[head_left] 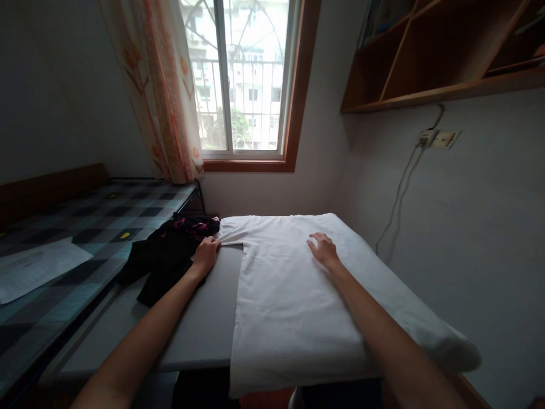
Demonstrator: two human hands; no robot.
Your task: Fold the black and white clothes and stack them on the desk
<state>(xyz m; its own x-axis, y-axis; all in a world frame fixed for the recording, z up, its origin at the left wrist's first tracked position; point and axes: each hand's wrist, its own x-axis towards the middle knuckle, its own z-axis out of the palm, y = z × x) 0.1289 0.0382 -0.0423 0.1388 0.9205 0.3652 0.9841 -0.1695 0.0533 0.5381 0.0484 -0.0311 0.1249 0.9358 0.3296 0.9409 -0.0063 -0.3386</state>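
Observation:
A white T-shirt (281, 307) is spread over the table, with one sleeve reaching left near its far edge. My left hand (207, 254) is closed at the end of that sleeve, pinching the cloth. Black clothing with pink marks (170, 250) lies crumpled beside and partly behind this hand. Over the upper right part of the white cloth, my right hand (324, 249) is open, palm down, its fingers apart and holding nothing. Whether its palm presses on the cloth is hard to tell. The near edge of the cloth hangs over the table's front.
The grey table (200, 329) shows on the left. Beside it stands a bed with a checked cover (114, 221) and a paper sheet (38, 267). A window (251, 85) and curtain (164, 91) are ahead. Wooden shelves (409, 91) and a plugged-in cable (400, 193) are at right.

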